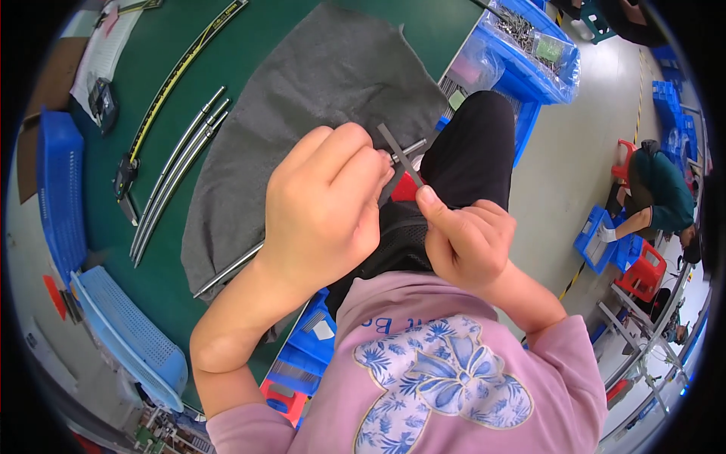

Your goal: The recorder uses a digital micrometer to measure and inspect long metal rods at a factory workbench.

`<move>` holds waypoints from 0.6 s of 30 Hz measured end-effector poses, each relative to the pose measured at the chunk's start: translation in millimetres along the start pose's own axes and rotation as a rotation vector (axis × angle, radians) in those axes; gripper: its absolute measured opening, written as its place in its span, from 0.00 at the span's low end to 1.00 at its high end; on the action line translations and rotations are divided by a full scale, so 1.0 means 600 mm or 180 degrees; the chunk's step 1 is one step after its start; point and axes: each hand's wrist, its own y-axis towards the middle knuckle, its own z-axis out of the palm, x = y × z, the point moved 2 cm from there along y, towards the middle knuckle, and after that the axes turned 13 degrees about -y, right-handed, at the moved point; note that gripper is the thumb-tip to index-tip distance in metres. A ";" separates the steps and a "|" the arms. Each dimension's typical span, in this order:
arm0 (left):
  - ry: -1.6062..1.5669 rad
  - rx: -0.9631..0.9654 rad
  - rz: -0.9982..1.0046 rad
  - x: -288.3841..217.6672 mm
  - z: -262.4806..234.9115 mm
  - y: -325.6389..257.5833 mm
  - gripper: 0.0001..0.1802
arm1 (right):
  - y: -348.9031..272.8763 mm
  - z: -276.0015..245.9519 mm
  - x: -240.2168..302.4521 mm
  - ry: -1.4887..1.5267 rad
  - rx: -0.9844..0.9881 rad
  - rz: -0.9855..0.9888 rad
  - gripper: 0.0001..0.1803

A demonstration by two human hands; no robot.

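Observation:
My left hand (325,200) is closed round a thin shiny metal rod (227,271). The rod slants from the lower left past my forearm, and its other end sticks out on the far side of my fist. Pinched between the thumb and fingers of my right hand (469,238) is a narrow flat dark grey strip (396,148) that looks like a file. It crosses the rod near that end; whether they touch, I cannot tell. Under my left hand a grey cloth (302,83) covers part of the green table (249,45).
Several metal rods (181,170) lie left of the cloth, beside a yellow-and-black caliper (144,136). Blue baskets (60,189) line the left edge. A blue bin (560,83) with bagged metal parts stands at upper right. Another person (658,189) bends over blue crates farther right.

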 end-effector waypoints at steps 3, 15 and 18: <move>0.0124 -0.0079 0.0052 -0.001 -0.001 0.006 0.08 | 0.044 0.007 0.000 0.0029 -0.0214 -0.0109 0.25; 0.0135 -0.0078 0.0063 -0.001 -0.002 0.001 0.09 | 0.045 -0.004 0.009 0.0071 0.0183 0.0005 0.25; 0.0009 -0.0137 0.0017 -0.002 0.002 0.002 0.09 | 0.007 -0.033 0.010 -0.0266 0.0399 -0.0004 0.28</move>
